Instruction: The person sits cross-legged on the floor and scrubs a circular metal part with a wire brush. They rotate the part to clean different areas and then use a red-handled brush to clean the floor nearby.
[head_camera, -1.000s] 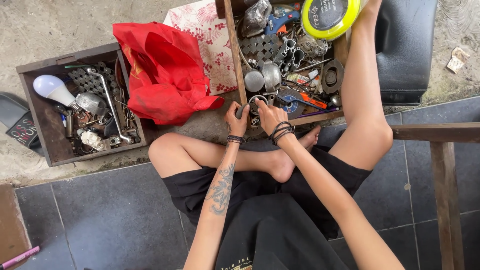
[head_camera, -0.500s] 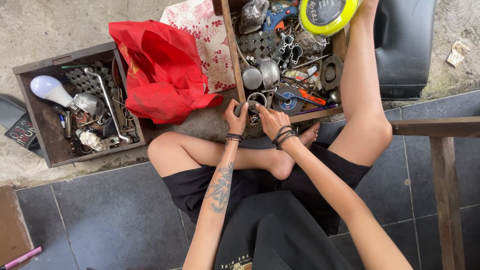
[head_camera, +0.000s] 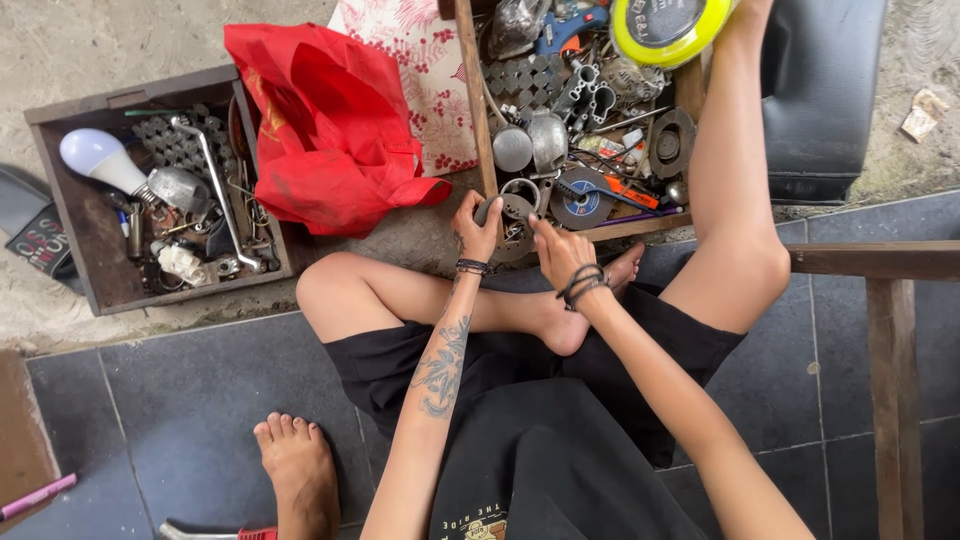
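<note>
A bare foot (head_camera: 297, 470) of another person stands on the dark floor tiles (head_camera: 190, 400) nearest the camera. Beyond the crossed legs, the left hand (head_camera: 476, 229) is clenched around a small grey metal part (head_camera: 487, 211) at the near corner of a wooden tray (head_camera: 473, 90) of hardware. The right hand (head_camera: 562, 254) rests just beside it, index finger extended toward the tray's rim, grasping nothing visible. Farther off lie a red bag (head_camera: 325, 125), a yellow-rimmed spool (head_camera: 668, 28), and a wooden box (head_camera: 70, 215) holding a light bulb (head_camera: 97, 157).

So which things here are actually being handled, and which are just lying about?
In hand:
left hand gripping a small grey metal part
right hand beside it
wooden tray of parts

Lying about:
red bag
light bulb
yellow reel
pink pen
</note>
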